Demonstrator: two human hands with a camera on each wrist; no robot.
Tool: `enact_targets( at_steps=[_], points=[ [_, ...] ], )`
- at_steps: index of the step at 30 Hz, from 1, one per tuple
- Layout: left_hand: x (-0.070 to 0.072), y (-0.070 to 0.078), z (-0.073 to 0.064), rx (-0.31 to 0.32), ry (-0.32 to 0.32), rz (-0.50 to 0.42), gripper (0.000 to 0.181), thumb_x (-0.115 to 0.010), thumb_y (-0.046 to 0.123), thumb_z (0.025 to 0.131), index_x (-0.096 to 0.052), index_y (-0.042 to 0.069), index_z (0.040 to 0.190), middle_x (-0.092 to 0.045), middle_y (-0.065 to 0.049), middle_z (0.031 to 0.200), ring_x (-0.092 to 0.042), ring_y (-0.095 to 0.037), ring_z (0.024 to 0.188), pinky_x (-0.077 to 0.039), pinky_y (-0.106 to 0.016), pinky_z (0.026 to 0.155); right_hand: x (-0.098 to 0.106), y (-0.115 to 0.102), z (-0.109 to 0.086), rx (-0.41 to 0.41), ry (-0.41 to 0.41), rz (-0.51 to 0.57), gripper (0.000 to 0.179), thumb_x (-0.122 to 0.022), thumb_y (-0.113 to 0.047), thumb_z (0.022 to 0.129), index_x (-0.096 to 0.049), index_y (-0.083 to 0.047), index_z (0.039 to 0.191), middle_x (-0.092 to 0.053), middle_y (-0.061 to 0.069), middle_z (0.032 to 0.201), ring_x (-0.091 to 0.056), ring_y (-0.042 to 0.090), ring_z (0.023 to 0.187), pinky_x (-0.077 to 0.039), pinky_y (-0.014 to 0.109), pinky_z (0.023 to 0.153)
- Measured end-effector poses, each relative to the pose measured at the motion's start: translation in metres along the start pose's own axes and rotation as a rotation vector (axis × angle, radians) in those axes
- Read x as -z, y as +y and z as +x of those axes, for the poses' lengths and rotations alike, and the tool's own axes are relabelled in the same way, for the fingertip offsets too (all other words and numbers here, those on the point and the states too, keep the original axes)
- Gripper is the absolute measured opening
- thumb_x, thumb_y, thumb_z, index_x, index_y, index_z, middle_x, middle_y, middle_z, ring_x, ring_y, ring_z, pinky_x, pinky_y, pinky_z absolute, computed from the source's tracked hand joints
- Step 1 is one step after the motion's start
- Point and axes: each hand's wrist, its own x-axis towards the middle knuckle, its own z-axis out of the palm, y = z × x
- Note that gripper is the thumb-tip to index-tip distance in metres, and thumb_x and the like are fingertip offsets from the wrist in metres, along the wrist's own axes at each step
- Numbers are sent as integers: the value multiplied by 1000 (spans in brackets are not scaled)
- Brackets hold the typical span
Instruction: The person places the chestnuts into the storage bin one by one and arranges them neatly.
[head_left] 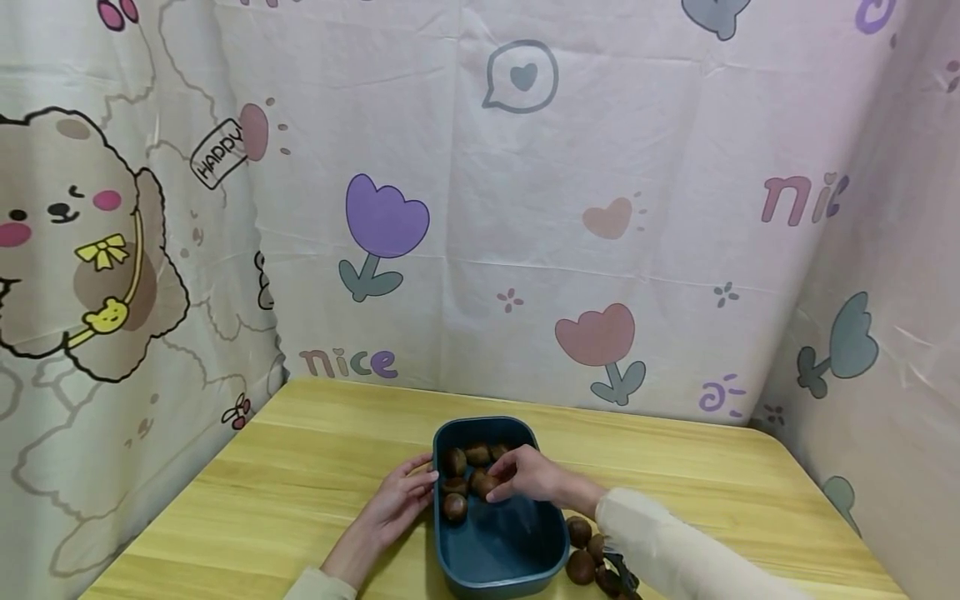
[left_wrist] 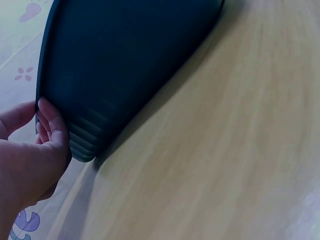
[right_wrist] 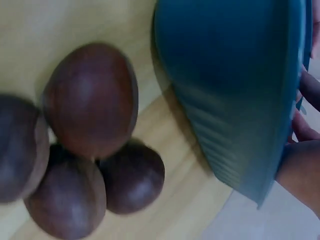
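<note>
A dark blue-green plastic box (head_left: 506, 550) stands on the table, with several brown chestnuts (head_left: 454, 507) toward its far left part. My left hand (head_left: 397, 504) is at the box's left side. In the left wrist view, the thumb and fingers (left_wrist: 54, 122) of that hand grip the rim. Over the far half of the box, my right hand (head_left: 528, 475) reaches in and pinches a chestnut (head_left: 486, 485) between thumb and fingers, close beside other chestnuts. The right wrist view shows the box's outer wall (right_wrist: 225, 100), which hides the right fingertips.
More chestnuts (head_left: 580, 567) lie in a group on the wooden table (head_left: 337, 433), just right of the box and partly under the right forearm. A black object (head_left: 621, 571) overlaps them below the sleeve. Patterned curtains (head_left: 465, 250) hang behind the table and at both sides.
</note>
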Motion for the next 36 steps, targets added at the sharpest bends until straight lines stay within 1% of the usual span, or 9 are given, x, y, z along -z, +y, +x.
enact_targets(
  at_steps=[6, 10, 15, 22, 25, 28, 31, 34, 36],
  points=[
    [-1, 0, 1, -2, -15, -15, 40, -50, -1, 97, -33, -6, 133, -56, -6, 108, -56, -11, 90, -46, -25, 82, -11, 5, 5, -38, -12, -62, 23, -79, -8, 80, -70, -1, 99, -63, 1, 87, -55, 15, 78, -49, 30, 69],
    [-1, -2, 1, -2, -14, -12, 41, -51, -1, 96, -32, -7, 133, -56, -7, 109, -56, -11, 90, -46, -25, 82, -16, 9, 6, -47, 7, -123, 21, -81, -9, 78, -71, -5, 97, -63, -2, 86, -54, 13, 77, -47, 29, 67],
    [-3, -2, 2, 2, -5, -4, 41, -52, -1, 96, -34, -7, 133, -56, -7, 110, -56, -12, 91, -46, -25, 82, -20, 12, 6, -33, 37, -143, 18, -81, -8, 77, -72, -6, 93, -64, -2, 86, -54, 13, 77, -47, 30, 69],
    [-1, -2, 2, 1, -3, -3, 41, -51, -1, 96, -34, -7, 133, -57, -7, 109, -56, -11, 90, -46, -26, 82, -21, 12, 4, 3, 62, -149, 13, -76, -6, 82, -71, -3, 93, -64, -1, 84, -56, 12, 70, -49, 28, 62],
    [-1, -1, 1, 7, 4, -8, 41, -50, -1, 97, -33, -6, 134, -57, -6, 108, -56, -10, 89, -46, -25, 81, -16, 8, 4, 14, 81, -131, 12, -72, -5, 86, -71, -1, 96, -64, 2, 86, -59, 13, 69, -52, 28, 60],
    [-1, -1, 1, 10, 7, -10, 41, -50, -1, 97, -33, -5, 134, -56, -6, 108, -56, -10, 89, -46, -25, 81, -6, 0, 5, 38, 115, -91, 13, -68, -4, 88, -70, 2, 100, -65, 4, 88, -63, 19, 69, -54, 30, 59],
    [-1, -1, 0, 7, 3, -8, 41, -50, 0, 97, -33, -5, 134, -56, -6, 109, -56, -11, 90, -46, -25, 82, 7, -7, 6, 67, 149, -53, 15, -65, -3, 91, -68, 5, 103, -65, 7, 89, -64, 27, 74, -55, 33, 61],
    [0, -1, 0, 6, 1, -8, 41, -51, 0, 97, -33, -6, 134, -56, -6, 109, -56, -11, 90, -46, -25, 82, 19, -13, 2, 72, 180, -18, 17, -63, -5, 92, -67, 5, 106, -66, 9, 94, -64, 30, 81, -56, 36, 66],
    [0, 0, 0, 7, 4, -9, 41, -50, -1, 97, -33, -6, 134, -56, -6, 108, -56, -11, 90, -46, -25, 82, 26, -14, -2, 70, 189, -1, 20, -62, -6, 93, -67, 5, 109, -66, 10, 98, -64, 28, 85, -56, 37, 69]
  ],
)
